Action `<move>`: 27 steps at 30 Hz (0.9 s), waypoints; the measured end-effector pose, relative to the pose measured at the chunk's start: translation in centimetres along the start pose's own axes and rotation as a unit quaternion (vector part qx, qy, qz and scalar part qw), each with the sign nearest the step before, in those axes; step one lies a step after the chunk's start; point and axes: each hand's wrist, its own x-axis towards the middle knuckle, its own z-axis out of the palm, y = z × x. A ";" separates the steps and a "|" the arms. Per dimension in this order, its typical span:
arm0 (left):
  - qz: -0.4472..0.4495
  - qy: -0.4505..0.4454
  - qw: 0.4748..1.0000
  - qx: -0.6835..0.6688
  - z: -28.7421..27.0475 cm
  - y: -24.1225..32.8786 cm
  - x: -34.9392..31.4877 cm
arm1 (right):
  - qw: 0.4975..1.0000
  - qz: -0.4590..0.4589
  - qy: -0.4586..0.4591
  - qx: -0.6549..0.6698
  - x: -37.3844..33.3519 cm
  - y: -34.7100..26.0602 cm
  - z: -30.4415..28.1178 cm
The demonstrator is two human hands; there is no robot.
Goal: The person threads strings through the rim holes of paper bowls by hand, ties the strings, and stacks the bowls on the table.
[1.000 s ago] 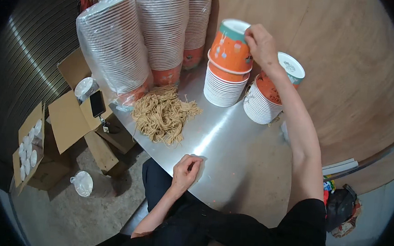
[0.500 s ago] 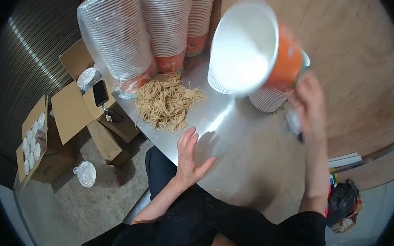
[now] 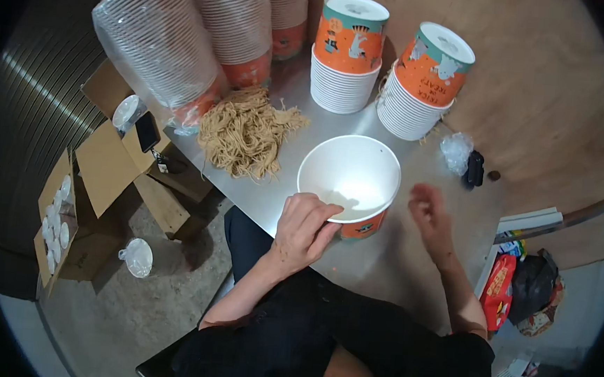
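An orange paper bucket [image 3: 367, 227] with a white inside stands upright on the metal table, close in front of me, its mouth facing up. My left hand [image 3: 304, 224] grips its near left rim, thumb and fingers closed over the edge. My right hand [image 3: 430, 215] is in the air just right of the bucket, apart from it. Its fingers are loosely bent, a little blurred, with nothing visible in them. Behind stand two upside-down stacks of matching buckets, a left stack [image 3: 348, 48] and a right stack [image 3: 429, 75]. A heap of tan cords [image 3: 244, 132] lies to the left.
Tall plastic-wrapped bucket stacks [image 3: 159, 42] rise at the back left. A clear plastic bag [image 3: 456, 152] and a black object [image 3: 473, 169] lie at the right. On the floor side are open cardboard boxes [image 3: 110, 171], a phone [image 3: 148, 131] and a white tub [image 3: 139, 257].
The bucket that my right hand was carrying through the air now stands upright on the table. My left hand has taken its rim; my right hand has come down and nearer, off it.
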 end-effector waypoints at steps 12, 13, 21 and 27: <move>-0.012 -0.059 0.996 -0.073 -1.4 0.2 0.4 | 0.924 -0.342 -0.107 -0.136 0.5 -6.2 0.2; -0.027 -0.063 0.993 -0.101 -1.6 0.3 0.5 | 0.923 -0.343 -0.110 -0.133 0.7 -6.4 0.3; 0.042 -0.027 0.999 0.016 -1.0 1.3 0.1 | 0.907 -0.368 -0.123 -0.164 0.6 -8.0 1.1; 0.022 -0.002 0.999 -0.028 -0.7 1.4 -0.9 | 0.913 -0.334 -0.121 -0.200 -0.4 -4.7 1.7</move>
